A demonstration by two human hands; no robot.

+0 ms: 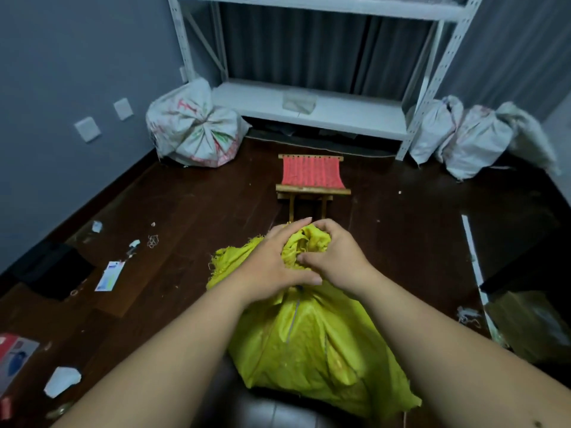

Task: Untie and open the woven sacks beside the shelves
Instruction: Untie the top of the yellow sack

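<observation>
Starting at the left wall, a tied white woven sack (194, 128) rests on the dark floor (191, 205) beside the white shelving unit (309, 109), with scraps of paper (63, 381) scattered nearer the camera. At centre, a small stool with a red seat (312, 177) stands beyond the yellow woven sack (309, 341), whose bunched neck is worked by both hands: the left hand (275, 261) lies over the gathered fabric with fingers extended, and the right hand (335, 254) has its fingers curled around the neck, gripping it. At the right, more tied white sacks (463, 137) lean beside the shelving upright.
</observation>
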